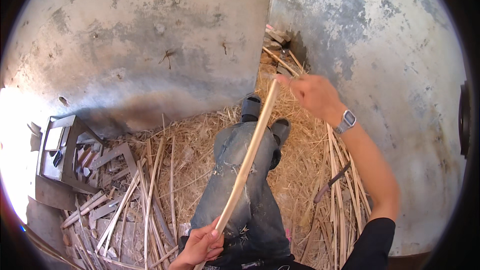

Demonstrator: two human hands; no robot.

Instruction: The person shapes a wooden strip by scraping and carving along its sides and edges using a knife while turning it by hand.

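Observation:
A long, pale strip of bamboo or wood (248, 157) slants up and away across my lap. My left hand (202, 244) is closed round its near end, with the thumb along the top. At the strip's far end is my right hand (315, 95), arm stretched forward and a watch (346, 120) on the wrist. Its fingers are curled together beside the strip's tip. A pale blur shows at those fingertips, and I cannot make out what they hold. Beneath the strip are my legs in dusty jeans (232, 170).
Shavings (305, 170) cover the floor. Long strips (340, 205) lie to the right, with a dark-bladed knife (331, 185) on them. More strips and scraps (150, 195) are heaped at left beside a wooden stool-like frame (70, 145). Worn walls (380, 70) meet ahead, near rubble (277, 35).

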